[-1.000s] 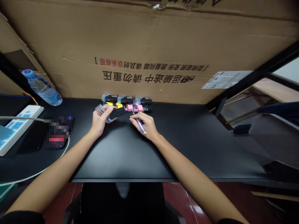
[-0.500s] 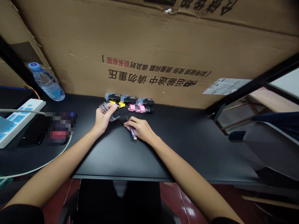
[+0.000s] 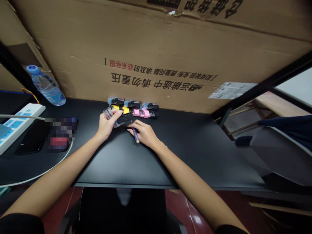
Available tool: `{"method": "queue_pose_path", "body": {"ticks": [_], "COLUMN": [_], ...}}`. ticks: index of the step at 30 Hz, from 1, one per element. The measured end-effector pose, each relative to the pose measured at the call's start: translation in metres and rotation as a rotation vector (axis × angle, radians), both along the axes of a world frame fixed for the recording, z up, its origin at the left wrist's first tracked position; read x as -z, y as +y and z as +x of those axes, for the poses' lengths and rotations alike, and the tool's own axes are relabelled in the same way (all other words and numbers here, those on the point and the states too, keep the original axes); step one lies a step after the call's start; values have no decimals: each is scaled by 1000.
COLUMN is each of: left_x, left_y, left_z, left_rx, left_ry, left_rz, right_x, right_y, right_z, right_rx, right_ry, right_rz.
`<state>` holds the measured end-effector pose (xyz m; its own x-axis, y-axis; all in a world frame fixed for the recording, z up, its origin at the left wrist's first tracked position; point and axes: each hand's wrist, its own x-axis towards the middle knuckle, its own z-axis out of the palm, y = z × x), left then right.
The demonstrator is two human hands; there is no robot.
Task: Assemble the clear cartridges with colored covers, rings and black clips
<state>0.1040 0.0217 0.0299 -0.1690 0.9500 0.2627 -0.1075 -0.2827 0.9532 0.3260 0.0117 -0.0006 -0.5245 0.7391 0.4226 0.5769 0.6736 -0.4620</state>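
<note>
In the head view, the work in hand appears to be close handling of a small block of clear and black plastic, with a slim purple-handled tool held at the ready. The block is raised above the black worktop, tilted, its black end towards the right. The left hand is clamped on its clear end, thumb on top. The right hand is closed around the tool, whose thin shaft points up and away from the body, its tip just beside the block's black end; whether they touch, I cannot tell. The hands are near each other but apart. As a judgement, any further move of the tool calls for a steady left grip and careful aim of the tip.

Behind them, a row of similar clear, black and blue blocks lies along a large brown cardboard panel, with yellow pieces and pink pieces on its near side.

The container that shows plainly is a clear plastic bottle with a blue cap, at the far left; it seems to hold clear liquid, level unclear.
</note>
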Motion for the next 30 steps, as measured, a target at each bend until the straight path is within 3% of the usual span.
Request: {"method": "queue_pose_path", "body": {"ticks": [11, 18, 30], "left_x": [1, -1, 0], "left_y": [0, 0, -1], "left_z": [0, 0, 2], "left_rx": [15, 0, -8], "left_ry": [-7, -6, 18], "left_rz": [1, 4, -6], "right_x": [-5, -7, -11], "right_y": [-4, -4, -3], "right_z": [-7, -9, -17], "right_rx": [-66, 7, -27], "right_ry": [28, 189, 135], "right_rz": [-21, -33, -150]}}
